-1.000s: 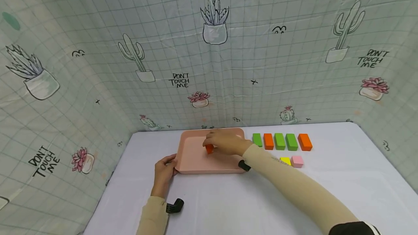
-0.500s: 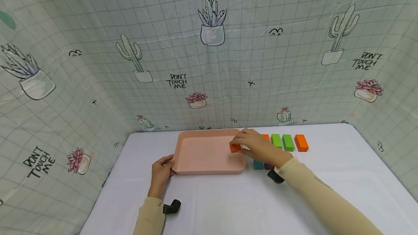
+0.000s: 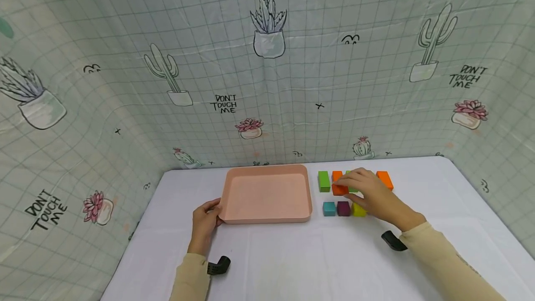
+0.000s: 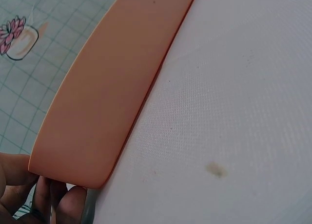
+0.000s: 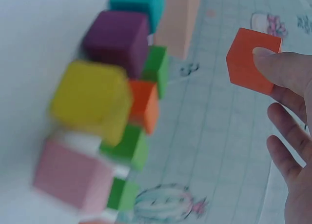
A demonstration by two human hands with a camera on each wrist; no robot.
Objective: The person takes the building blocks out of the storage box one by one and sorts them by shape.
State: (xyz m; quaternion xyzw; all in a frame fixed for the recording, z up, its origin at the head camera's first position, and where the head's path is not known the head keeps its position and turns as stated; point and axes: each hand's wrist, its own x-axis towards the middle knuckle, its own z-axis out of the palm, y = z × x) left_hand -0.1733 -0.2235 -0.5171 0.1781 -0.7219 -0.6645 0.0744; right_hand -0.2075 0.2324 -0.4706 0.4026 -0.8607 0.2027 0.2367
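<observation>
My right hand (image 3: 374, 196) pinches an orange cube (image 5: 243, 63) between thumb and fingers, held up over the rows of blocks. Behind it, in the head view, this hand hides part of both rows. At the tray's near left corner, my left hand (image 3: 205, 222) grips the pink rectangular tray (image 3: 267, 196). The left wrist view shows its fingers (image 4: 68, 202) at the tray's corner.
Right of the tray runs a back row of green (image 3: 323, 181) and orange blocks (image 3: 384, 180). In front stand a teal cube (image 3: 329, 209), a purple cube (image 3: 343, 208), a yellow cube (image 3: 358, 210) and a pink cube (image 5: 73, 177). A patterned cloth (image 3: 292, 82) rises behind the table.
My right hand has carried the orange cube rightward, from over the tray to over the blocks. My left hand has stayed at the tray's corner. The view has shifted slightly.
</observation>
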